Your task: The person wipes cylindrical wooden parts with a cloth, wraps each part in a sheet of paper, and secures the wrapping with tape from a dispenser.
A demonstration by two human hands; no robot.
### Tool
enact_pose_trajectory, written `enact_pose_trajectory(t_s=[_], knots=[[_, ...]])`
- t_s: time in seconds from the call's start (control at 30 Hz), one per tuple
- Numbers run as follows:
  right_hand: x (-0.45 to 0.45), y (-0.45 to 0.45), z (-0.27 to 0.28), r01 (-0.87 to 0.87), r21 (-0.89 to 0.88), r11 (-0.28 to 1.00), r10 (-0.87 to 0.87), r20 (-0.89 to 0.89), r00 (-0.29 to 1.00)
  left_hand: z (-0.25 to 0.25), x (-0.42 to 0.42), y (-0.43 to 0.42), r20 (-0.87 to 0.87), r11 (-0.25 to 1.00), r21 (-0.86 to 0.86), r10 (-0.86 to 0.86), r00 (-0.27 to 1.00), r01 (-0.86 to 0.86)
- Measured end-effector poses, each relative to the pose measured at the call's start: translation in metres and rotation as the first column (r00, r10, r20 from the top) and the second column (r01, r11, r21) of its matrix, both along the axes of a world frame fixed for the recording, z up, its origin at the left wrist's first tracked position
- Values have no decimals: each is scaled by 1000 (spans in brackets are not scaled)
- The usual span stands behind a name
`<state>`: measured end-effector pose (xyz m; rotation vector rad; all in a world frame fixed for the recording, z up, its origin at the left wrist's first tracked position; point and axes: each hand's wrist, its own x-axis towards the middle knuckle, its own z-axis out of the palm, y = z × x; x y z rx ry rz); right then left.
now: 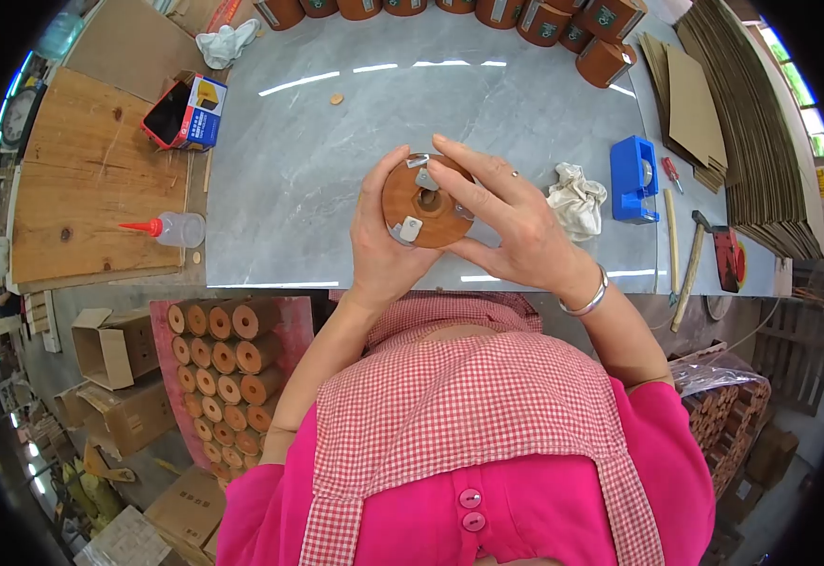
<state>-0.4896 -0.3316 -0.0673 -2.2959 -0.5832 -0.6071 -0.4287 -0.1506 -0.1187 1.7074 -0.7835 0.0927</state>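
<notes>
Between both hands, above the near part of the grey tabletop, is a reddish-brown wooden cylinder. Its round end faces me, with a dark hole in the middle and small pale or metallic pieces near the rim. My left hand wraps the cylinder's left side. From the right, my right hand grips it, with fingers reaching over the top of the face. The cylinder's far end is hidden.
A crumpled white cloth, blue tape dispenser, red screwdriver and hammer lie right. Wooden cylinders line the back. Cardboard sheets stack far right. A box and squeeze bottle stand left.
</notes>
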Motion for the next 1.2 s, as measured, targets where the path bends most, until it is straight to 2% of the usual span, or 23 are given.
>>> enact_pose_trajectory(t_s=[0.1, 0.17, 0.2, 0.23, 0.33, 0.4, 0.43, 0.47, 0.53, 0.6, 0.67, 0.73, 0.77, 0.8, 0.87, 0.97, 1.03, 1.07, 1.1, 1.2], knots=[[-12, 3, 2, 79, 193, 978, -67, -68, 995, 2, -2, 0, -87, 1000, -17, -28, 996, 26], [-26, -6, -2, 199, 211, 957, -185, -82, 979, -6, -4, -4, -142, 997, -67, 13, 990, -22], [-34, -13, -5, 261, 215, 941, -249, -83, 965, -4, -9, -6, -256, 995, -102, -11, 967, -16], [-45, -20, -8, 371, 232, 899, -370, -49, 928, -2, -12, -2, -272, 999, 9, 50, 961, -49], [-92, -81, -35, 761, 98, 641, -767, 77, 637, -3, -15, 0, -215, 995, 96, 47, 975, -27], [-130, -121, -45, 939, 92, 331, -943, 66, 326, -11, -15, 1, -164, 987, 162, 51, 985, -24], [-148, -140, -53, 979, -20, 202, -971, 126, 203, -11, -16, -1, -151, 985, 171, 44, 987, -18], [-167, -157, -62, 990, -123, 65, -977, 195, 88, -11, -16, -5, -207, 992, 128, 18, 978, 9], [-199, -180, -86, 926, -354, -129, -975, 214, -54, -10, -20, -12, -315, 998, 57, -10, 949, 29], [-222, -195, -100, 739, -663, -119, -986, -12, -169, -8, -22, -16, -269, 997, 54, -44, 962, 60], [-230, -196, -99, 766, -618, -176, -984, 105, -142, -5, -20, -19, -237, 996, 46, -61, 970, 74], [-243, -214, -114, 874, -437, -210, -978, 96, -187, -5, -17, -18, -211, 997, 44, -58, 976, 68], [-234, -202, -97, 973, -217, -73, -992, -84, -93, -6, -16, -17, -188, 997, 56, -46, 981, 58], [-227, -191, -67, 999, 31, 23, -971, -238, 30, -6, -14, -18, -166, 996, 64, -46, 985, 58], [-205, -156, -22, 943, 278, 182, -956, -174, 235, -4, -11, -17, -102, 994, 111, -7, 995, 19], [-175, -85, 39, 877, 289, 385, -884, -159, 441, 0, -5, -17, 16, 988, 153, 6, 1000, -9], [-157, -59, 58, 682, 151, 715, -691, 2, 723, 2, -3, -16, 77, 986, 164, 3, 997, -16], [-150, -52, 64, 596, 102, 797, -601, 23, 799, 2, -2, -15, 98, 986, 165, 2, 995, -18], [-144, -45, 69, 495, 56, 867, -497, 32, 867, 3, 0, -14, 118, 986, 167, 1, 993, -21], [-127, -36, 72, 357, 64, 932, -355, -45, 934, 10, 3, -9, 240, 982, 187, -21, 970, -25]])
